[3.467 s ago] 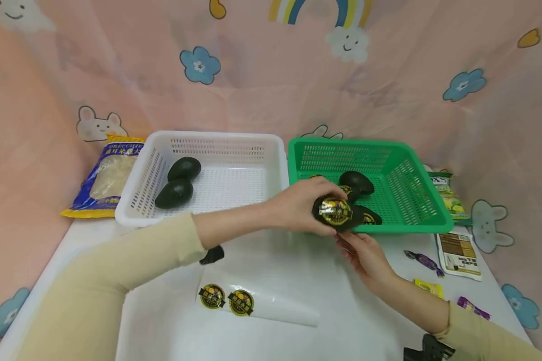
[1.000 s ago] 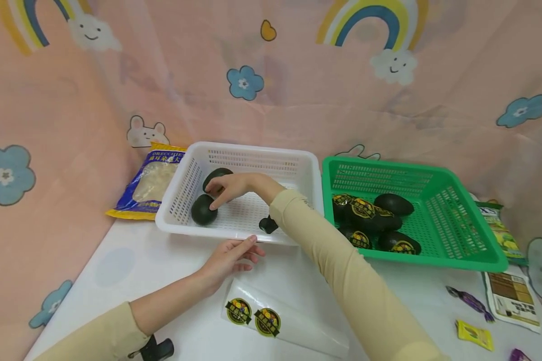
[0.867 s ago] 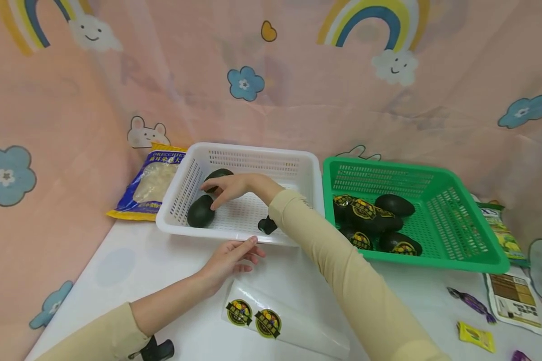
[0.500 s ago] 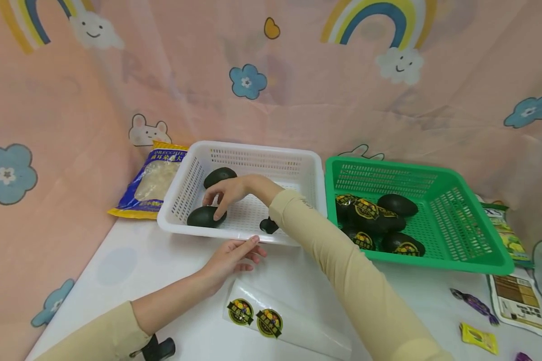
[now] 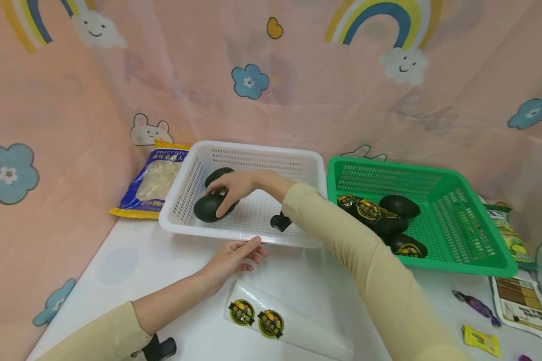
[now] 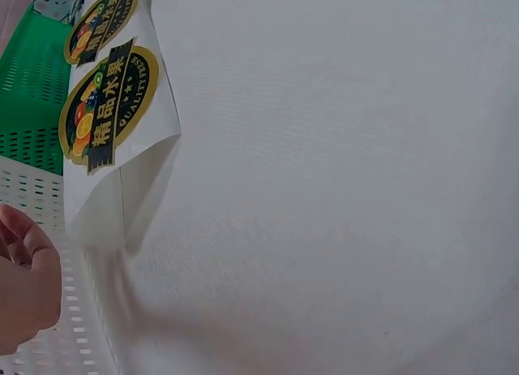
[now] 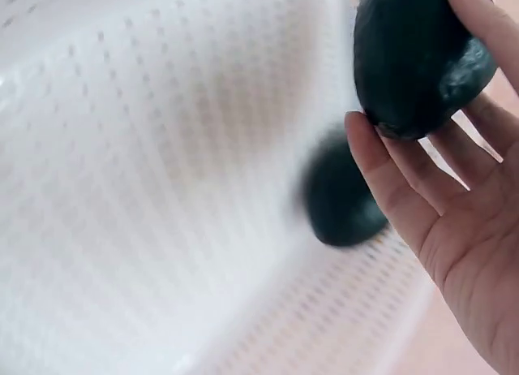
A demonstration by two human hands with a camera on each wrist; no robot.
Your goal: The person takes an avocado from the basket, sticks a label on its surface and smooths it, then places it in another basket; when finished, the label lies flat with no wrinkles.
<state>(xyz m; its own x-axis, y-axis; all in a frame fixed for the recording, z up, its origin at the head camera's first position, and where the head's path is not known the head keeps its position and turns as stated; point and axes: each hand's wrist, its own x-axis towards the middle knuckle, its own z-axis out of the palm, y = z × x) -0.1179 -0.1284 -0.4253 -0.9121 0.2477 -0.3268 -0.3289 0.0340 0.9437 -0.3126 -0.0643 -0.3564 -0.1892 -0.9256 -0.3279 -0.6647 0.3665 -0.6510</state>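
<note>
In the white basket (image 5: 185,230), my right hand (image 5: 237,189) grips a dark green avocado (image 5: 208,207), thumb on the near side. The right wrist view shows this avocado (image 7: 413,58) between thumb and fingers, raised off the basket floor. A second avocado (image 5: 214,175) lies behind it, partly covered by the hand. My left hand (image 5: 230,263) is at the basket's front edge, its straight thumb touching the rim and its other fingers loosely bent below. In front lies a glossy white sheet (image 5: 307,328) with two round fruit stickers (image 5: 241,312).
A green basket (image 5: 469,271) on the right holds several avocados (image 5: 399,205), most with stickers showing. A blue-and-yellow pasta bag (image 5: 155,180) leans at the left. Wrapped candies (image 5: 481,340) and a brown-and-white packet (image 5: 519,306) lie at the right. A patterned cloth hangs behind.
A stickered avocado was earlier in my hands over the green basket. My right hand has since reached into the white basket, turned an avocado there and taken hold of it. The left hand stays at the rim.
</note>
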